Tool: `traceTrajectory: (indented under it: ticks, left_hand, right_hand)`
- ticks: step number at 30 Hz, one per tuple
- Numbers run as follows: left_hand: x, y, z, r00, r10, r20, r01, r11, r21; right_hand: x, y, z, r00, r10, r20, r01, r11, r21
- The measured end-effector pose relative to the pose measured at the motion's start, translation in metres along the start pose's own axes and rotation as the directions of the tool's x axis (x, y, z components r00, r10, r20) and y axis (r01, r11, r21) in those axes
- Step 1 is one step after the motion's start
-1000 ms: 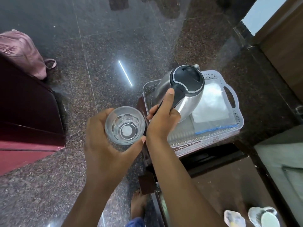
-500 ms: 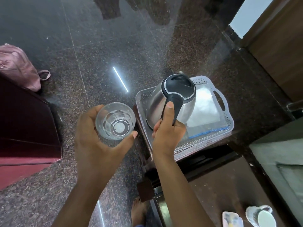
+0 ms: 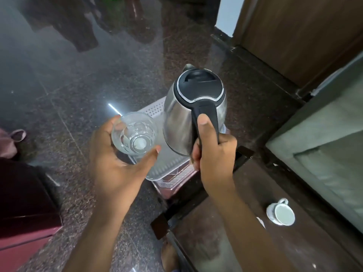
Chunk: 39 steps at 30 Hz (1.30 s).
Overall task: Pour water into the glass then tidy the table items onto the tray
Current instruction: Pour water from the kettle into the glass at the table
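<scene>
Kettle lifted off the tray, pour not begun.
Right hand (image 3: 213,154) gripped the kettle (image 3: 182,122) handle above the tray (image 3: 155,109); left hand (image 3: 115,161) clasped the empty glass (image 3: 134,133) beside it.

Soft, even indoor light, moderately bright, with no hard shadows. The polished floor (image 3: 82,91) beyond the left hand (image 3: 115,154) mirrors dark shapes and carries one sharp white streak of glare just past the fingertips. The steel kettle (image 3: 176,122) above the right hand (image 3: 214,152) shows pale reflections along its side. Straight lines bow toward the frame edges from the wide lens. The cup (image 3: 280,212) near the right forearm looks slightly soft.
</scene>
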State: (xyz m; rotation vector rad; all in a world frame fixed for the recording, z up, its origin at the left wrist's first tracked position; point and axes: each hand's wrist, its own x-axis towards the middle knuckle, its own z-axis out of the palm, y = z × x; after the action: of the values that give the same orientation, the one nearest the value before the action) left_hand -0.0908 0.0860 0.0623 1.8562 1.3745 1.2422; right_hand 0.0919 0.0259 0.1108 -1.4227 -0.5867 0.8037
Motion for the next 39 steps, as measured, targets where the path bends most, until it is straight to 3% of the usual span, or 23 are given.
traceTrajectory:
  ticks: [8, 13, 17, 19, 27, 35, 39]
  left_hand:
    - [-0.016, 0.056, 0.051, 0.979, 0.116, 0.167, -0.104, 0.991, -0.080]
    - [-0.050, 0.099, 0.085, 0.951, 0.132, 0.280, -0.101, 0.987, -0.123]
    - [-0.101, 0.134, 0.128, 0.903, 0.082, 0.421, 0.017, 0.974, -0.225]
    - [-0.123, 0.142, 0.151, 0.886, 0.124, 0.446, -0.020, 0.973, -0.232]
    - [-0.217, 0.195, 0.232, 0.680, 0.194, 0.707, -0.018, 0.969, -0.248]
    - [-0.290, 0.217, 0.279, 0.518, 0.283, 0.807, -0.096, 0.957, -0.273]
    - [-0.322, 0.221, 0.289, 0.444, 0.284, 0.850, -0.062, 0.956, -0.287]
  right_hand:
    - [-0.035, -0.042, -0.124, 0.997, -0.032, -0.074, 0.025, 0.995, -0.096]
    - [-0.073, -0.056, -0.210, 0.996, -0.016, -0.089, 0.001, 0.986, -0.167]
    - [-0.118, -0.062, -0.293, 0.986, 0.055, -0.159, -0.088, 0.975, -0.206]
    - [-0.141, -0.061, -0.330, 0.978, 0.090, -0.188, -0.128, 0.970, -0.204]
    - [-0.229, -0.056, -0.439, 0.930, 0.190, -0.313, -0.272, 0.931, -0.244]
    - [-0.282, -0.058, -0.490, 0.894, 0.302, -0.331, -0.393, 0.884, -0.254]
    - [-0.300, -0.062, -0.509, 0.869, 0.361, -0.339, -0.464, 0.834, -0.298]
